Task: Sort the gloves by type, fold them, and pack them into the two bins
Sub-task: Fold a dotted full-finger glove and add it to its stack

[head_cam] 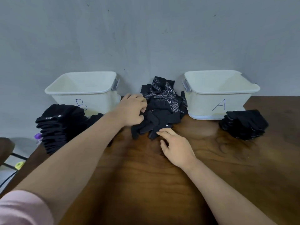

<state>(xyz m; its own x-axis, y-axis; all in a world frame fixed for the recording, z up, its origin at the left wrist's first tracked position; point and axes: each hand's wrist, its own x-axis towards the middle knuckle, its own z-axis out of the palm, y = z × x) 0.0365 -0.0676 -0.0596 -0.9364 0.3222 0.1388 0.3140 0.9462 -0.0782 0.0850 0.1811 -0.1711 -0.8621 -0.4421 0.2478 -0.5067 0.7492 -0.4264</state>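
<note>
A loose heap of black gloves (162,106), some plain and some white-dotted, lies between two white bins against the wall. Bin B (84,88) stands on the left and bin A (217,91) on the right. My left hand (132,109) reaches into the heap's left side with its fingers curled on a plain black glove. My right hand (175,146) rests at the heap's near edge, its fingertips touching a glove there. A stack of folded plain gloves (58,125) sits in front of bin B. A stack of folded dotted gloves (245,124) sits in front of bin A.
The brown wooden table (146,184) spreads toward me from the heap. Its left edge runs near the plain stack. Beyond that edge, a purple-capped bottle (38,137), a dark chair part (6,148) and a cable are on the floor side.
</note>
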